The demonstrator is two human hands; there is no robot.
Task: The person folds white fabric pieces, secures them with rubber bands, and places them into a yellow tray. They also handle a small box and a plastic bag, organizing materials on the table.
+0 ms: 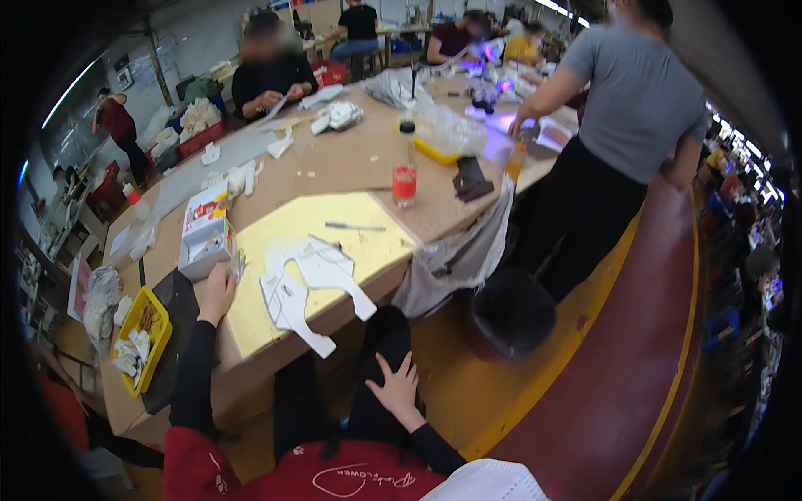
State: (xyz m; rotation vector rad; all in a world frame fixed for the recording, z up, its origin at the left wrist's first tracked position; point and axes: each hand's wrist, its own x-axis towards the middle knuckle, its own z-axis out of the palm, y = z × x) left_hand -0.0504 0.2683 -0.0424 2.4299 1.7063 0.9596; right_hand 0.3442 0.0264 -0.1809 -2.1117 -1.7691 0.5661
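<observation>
White cut pieces (327,269) lie on the yellow sheet (334,209) before us, their narrow ends poking past the edge of the desk (351,167). Our hands are well apart: the left hand (219,292) is at the open box (207,262), though we cannot tell whether it grips it; the right hand (396,386) lies spread and unburdened on our thigh (385,338). Beyond the pieces, we see a pen (355,226).
</observation>
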